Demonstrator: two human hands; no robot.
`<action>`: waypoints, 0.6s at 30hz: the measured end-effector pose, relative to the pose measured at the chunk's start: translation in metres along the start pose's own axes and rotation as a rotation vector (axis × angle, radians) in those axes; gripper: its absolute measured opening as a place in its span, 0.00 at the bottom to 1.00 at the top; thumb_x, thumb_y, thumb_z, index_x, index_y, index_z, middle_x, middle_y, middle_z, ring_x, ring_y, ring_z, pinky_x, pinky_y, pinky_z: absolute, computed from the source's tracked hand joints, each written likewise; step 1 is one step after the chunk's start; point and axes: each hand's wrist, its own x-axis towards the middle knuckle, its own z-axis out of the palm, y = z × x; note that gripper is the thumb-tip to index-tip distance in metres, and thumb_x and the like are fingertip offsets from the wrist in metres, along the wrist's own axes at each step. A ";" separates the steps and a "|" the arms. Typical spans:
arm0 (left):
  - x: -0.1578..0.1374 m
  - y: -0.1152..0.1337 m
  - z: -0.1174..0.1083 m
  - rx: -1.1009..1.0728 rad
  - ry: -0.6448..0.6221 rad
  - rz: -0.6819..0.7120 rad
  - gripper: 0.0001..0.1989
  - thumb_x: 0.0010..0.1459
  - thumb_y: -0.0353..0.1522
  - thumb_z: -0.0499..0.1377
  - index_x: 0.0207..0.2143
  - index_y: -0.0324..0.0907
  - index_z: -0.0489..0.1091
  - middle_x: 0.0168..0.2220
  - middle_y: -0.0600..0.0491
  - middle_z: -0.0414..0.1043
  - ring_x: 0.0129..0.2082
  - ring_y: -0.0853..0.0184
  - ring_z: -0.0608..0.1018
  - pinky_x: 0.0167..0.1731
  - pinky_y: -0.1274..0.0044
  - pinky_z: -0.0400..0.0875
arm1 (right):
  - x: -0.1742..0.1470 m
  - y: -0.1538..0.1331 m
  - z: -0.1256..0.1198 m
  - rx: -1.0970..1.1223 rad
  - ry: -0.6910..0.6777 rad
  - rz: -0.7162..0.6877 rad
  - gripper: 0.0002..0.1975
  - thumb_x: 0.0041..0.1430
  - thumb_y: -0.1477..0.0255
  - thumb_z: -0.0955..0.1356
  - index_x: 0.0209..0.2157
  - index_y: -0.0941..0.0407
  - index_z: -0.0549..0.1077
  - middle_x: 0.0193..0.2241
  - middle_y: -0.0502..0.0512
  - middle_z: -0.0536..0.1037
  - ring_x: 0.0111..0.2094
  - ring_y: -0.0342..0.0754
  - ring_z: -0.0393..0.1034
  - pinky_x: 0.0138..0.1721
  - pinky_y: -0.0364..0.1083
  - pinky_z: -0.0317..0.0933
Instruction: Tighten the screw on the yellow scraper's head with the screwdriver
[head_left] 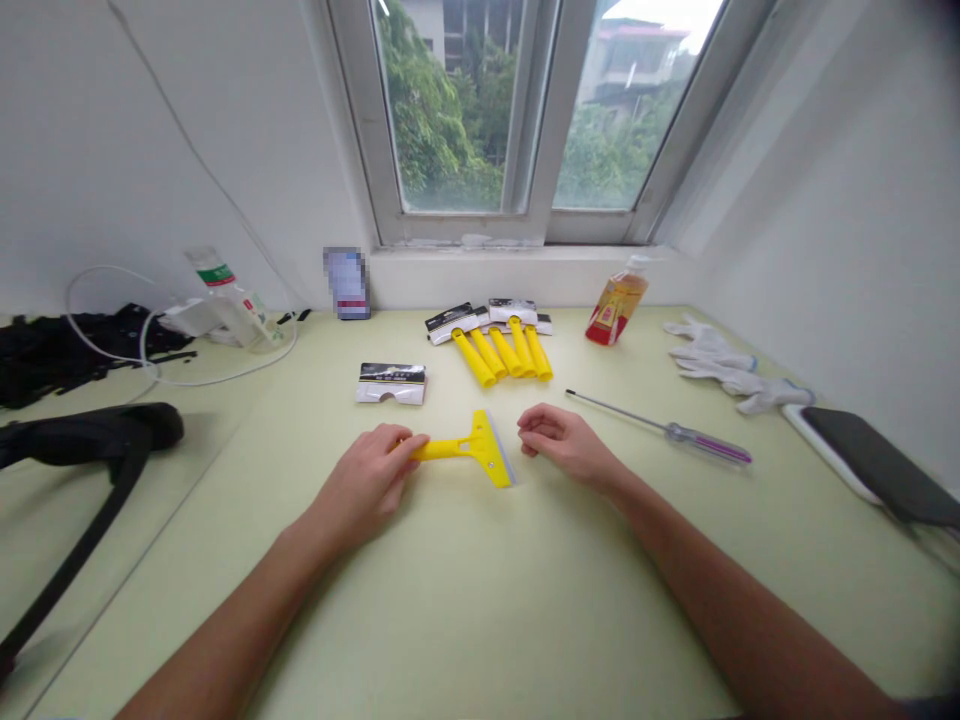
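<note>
My left hand is closed around the end of the handle of a yellow scraper. The tool lies sideways just over the table, or on it, with its wide head and pale blade edge to the right. A screw shows on the head. Just right of the blade is my right hand, fingers loosely curled and apart from the scraper, with nothing visible in them. Beyond the hands lies a flat black-and-white packet. Several yellow handles lie in a row behind, against more black-and-white packets.
To the right lie a screwdriver, white gloves and a dark phone-like device. A bottle of amber liquid stands at the back. At left are a clear bottle, a white cable and a black stand.
</note>
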 end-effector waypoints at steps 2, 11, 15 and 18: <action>0.001 0.005 -0.002 0.037 -0.024 0.013 0.15 0.64 0.27 0.50 0.52 0.41 0.66 0.46 0.45 0.68 0.43 0.59 0.70 0.43 0.66 0.69 | -0.001 -0.002 0.003 -0.047 0.051 -0.045 0.13 0.55 0.62 0.69 0.36 0.56 0.69 0.30 0.52 0.75 0.31 0.45 0.73 0.35 0.47 0.69; 0.003 0.023 -0.006 0.067 -0.077 0.057 0.15 0.64 0.26 0.51 0.53 0.42 0.66 0.45 0.46 0.68 0.44 0.60 0.69 0.43 0.68 0.67 | -0.011 -0.019 0.020 -0.346 0.120 -0.291 0.04 0.57 0.71 0.68 0.36 0.53 0.74 0.34 0.53 0.76 0.37 0.48 0.69 0.43 0.50 0.63; 0.002 0.024 -0.006 0.091 -0.070 0.081 0.15 0.65 0.27 0.51 0.53 0.42 0.66 0.44 0.45 0.69 0.42 0.60 0.69 0.41 0.68 0.66 | -0.011 -0.023 0.026 -0.490 0.098 -0.382 0.04 0.58 0.73 0.67 0.35 0.52 0.74 0.34 0.52 0.77 0.39 0.49 0.68 0.46 0.52 0.60; 0.003 0.025 -0.005 0.107 -0.068 0.106 0.16 0.64 0.27 0.50 0.53 0.41 0.66 0.44 0.45 0.69 0.42 0.60 0.69 0.43 0.67 0.66 | -0.011 -0.023 0.029 -0.617 0.109 -0.423 0.06 0.59 0.74 0.67 0.37 0.52 0.74 0.33 0.53 0.77 0.39 0.50 0.68 0.44 0.53 0.60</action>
